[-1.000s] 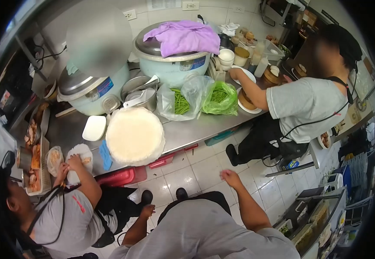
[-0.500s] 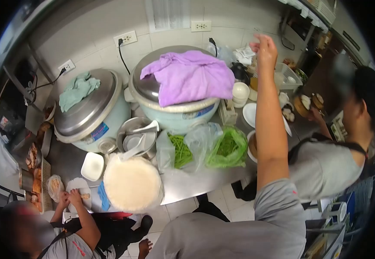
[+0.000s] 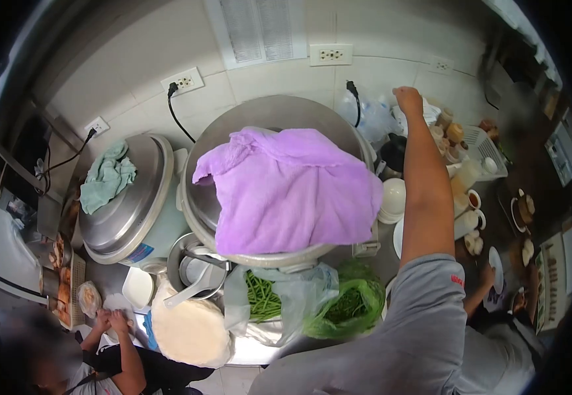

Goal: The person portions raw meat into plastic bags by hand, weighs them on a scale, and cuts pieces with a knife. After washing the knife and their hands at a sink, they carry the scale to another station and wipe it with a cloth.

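My right arm stretches over the counter to the back wall. My right hand (image 3: pixel 408 101) is curled, back toward me, among white plastic bags (image 3: pixel 371 120) and small jars (image 3: pixel 449 135) beside a black plug. What it touches is hidden, so I cannot tell whether it holds anything. Just left of my arm stands a big rice cooker (image 3: pixel 269 118) with a purple towel (image 3: pixel 286 187) on its lid. My left hand is out of view.
A second cooker (image 3: pixel 131 210) carries a green cloth (image 3: pixel 106 178). Bags of green beans (image 3: pixel 348 306), a stack of round white wrappers (image 3: pixel 190 329), white bowls (image 3: pixel 391 197) and a metal pot with a ladle (image 3: pixel 193 276) crowd the counter. One person works at lower left (image 3: pixel 111 322), another at lower right (image 3: pixel 516 296).
I have leaned in closer over the counter, and the cookers now fill the view. My right hand went from raised in the air down toward the bags at the back wall.
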The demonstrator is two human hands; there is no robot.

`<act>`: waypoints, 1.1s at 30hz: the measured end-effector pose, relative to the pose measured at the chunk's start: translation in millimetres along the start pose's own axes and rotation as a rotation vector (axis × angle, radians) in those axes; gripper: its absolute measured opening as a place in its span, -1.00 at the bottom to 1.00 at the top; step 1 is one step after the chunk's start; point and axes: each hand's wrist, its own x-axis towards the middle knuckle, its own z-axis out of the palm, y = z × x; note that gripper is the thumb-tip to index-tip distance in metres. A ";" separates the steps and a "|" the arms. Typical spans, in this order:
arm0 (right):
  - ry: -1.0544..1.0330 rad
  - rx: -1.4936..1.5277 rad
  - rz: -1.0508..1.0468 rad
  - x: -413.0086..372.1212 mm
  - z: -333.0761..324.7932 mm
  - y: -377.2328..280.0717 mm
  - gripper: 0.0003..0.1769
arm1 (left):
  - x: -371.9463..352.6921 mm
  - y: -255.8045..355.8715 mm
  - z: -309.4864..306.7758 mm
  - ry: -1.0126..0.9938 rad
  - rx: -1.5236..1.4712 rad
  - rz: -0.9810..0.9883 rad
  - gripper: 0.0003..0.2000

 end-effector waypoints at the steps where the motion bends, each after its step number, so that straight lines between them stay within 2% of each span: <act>1: 0.012 -0.037 -0.033 9.8 19.1 10.5 -0.62 | 7.3 18.2 -2.7 0.034 0.005 0.032 -0.65; 4: -0.055 -0.179 0.007 32.2 60.6 30.7 -0.60 | 27.4 65.2 -12.0 0.109 0.026 0.101 -0.64; 7: -0.223 -0.176 0.230 7.6 45.5 1.2 -0.57 | 41.7 96.6 -18.3 0.162 0.039 0.143 -0.63; 10: -0.201 -0.145 0.189 1.1 36.9 -5.3 -0.60 | 50.6 115.0 -21.2 0.193 0.047 0.165 -0.62; 12: -0.346 -0.282 0.054 27.6 53.8 7.7 -0.59 | 53.9 121.2 -19.5 0.209 0.055 0.177 -0.61; 14: -0.432 -0.299 0.030 29.7 56.2 16.5 -0.57 | 55.7 126.0 -20.0 0.218 0.062 0.190 -0.61; 16: -0.452 -0.188 0.107 20.5 41.1 9.2 -0.54 | 55.0 127.3 -20.8 0.224 0.061 0.190 -0.60; 19: -0.134 -0.144 0.028 24.1 57.3 16.2 -0.50 | 51.7 127.8 -22.9 0.237 0.060 0.194 -0.59; 22: -0.004 0.057 0.232 11.9 38.2 0.9 -0.44 | 45.9 126.5 -23.8 0.247 0.058 0.188 -0.59; 25: -0.222 0.099 0.296 32.2 56.0 21.9 -0.43 | 43.1 129.4 -27.5 0.264 0.060 0.197 -0.58; 28: -0.450 -0.129 0.143 36.0 65.5 33.3 -0.46 | 37.3 123.6 -31.7 0.270 0.054 0.197 -0.57; 33: -0.125 -0.056 0.061 29.5 63.7 42.8 -0.58 | 28.9 113.8 -39.0 0.286 0.049 0.190 -0.55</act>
